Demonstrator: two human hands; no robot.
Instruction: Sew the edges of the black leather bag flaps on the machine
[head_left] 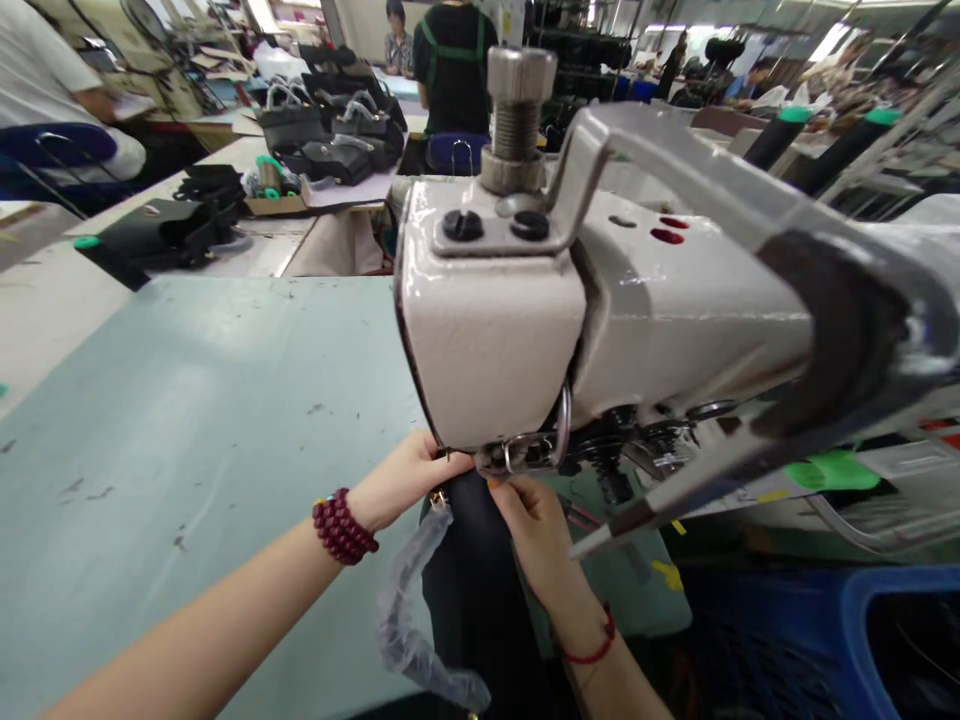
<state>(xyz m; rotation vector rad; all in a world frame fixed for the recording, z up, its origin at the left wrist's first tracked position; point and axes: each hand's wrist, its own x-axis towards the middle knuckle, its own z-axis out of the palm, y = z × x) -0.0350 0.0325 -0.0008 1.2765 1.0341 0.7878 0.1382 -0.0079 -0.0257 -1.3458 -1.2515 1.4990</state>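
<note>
A black handbag [480,590] lies under the head of a sewing machine [495,350] and hangs toward me over the table's front edge. Its handle [405,600], wrapped in clear plastic, curves along the left side from a gold-coloured fitting [439,497]. My left hand [405,480] grips the bag's upper left edge, its fingertips hidden behind the machine head. On the other side, my right hand [532,530] pinches the bag's right edge close below the needle area. The needle itself is hidden from view.
A pale green table [225,400] spreads to the left. At the lower right stands a blue plastic basket [780,640]. Several black handbags [330,130] sit on a table behind. Co-workers, one in a green-strapped apron [454,70], are in the background.
</note>
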